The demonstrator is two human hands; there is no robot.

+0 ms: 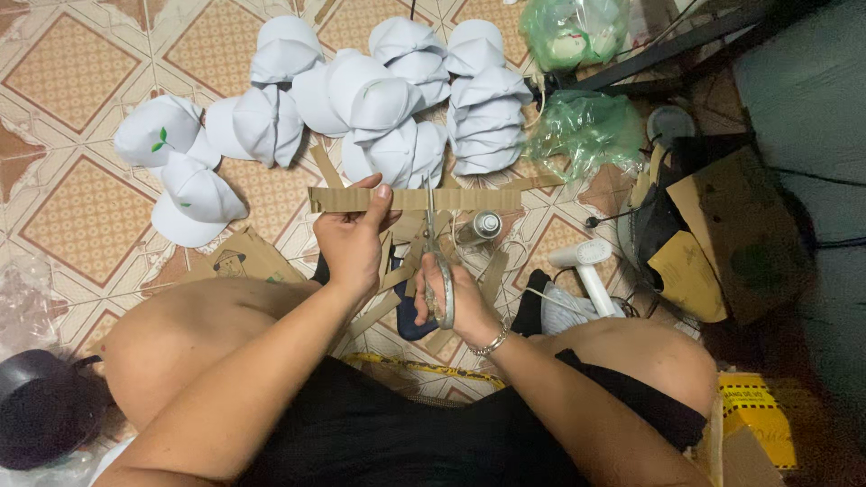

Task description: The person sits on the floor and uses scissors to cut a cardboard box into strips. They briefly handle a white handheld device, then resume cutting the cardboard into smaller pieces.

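Bare knees and a black lap fill the bottom of the frame, and just above them both hands work at mid-frame. Left hand (354, 243) is pinched shut on a long cardboard strip (415, 199), thumb on top, holding it level across the centre; right hand (451, 302) is wrapped around the handles of scissors (437, 261), whose blades point up and meet the strip's lower edge right of the left thumb. It looks like a crosswise cut is under way, so the next move likely calls for squeezing the blades through while the left hand keeps the strip taut and its fingers clear of the blades. More cut strips (397, 271) lie fanned on the tiled floor (81, 90) beneath the hands. White caps (379, 99) crowd the upper centre, just beyond the strip's far edge, and two more sit at upper left. A spray can (483, 225) and a white handheld device (586, 266) lie close on the right, with green bags (582, 131) and cardboard boxes (722, 234) beyond, so that side is tight. Open tile shows mainly at far left.
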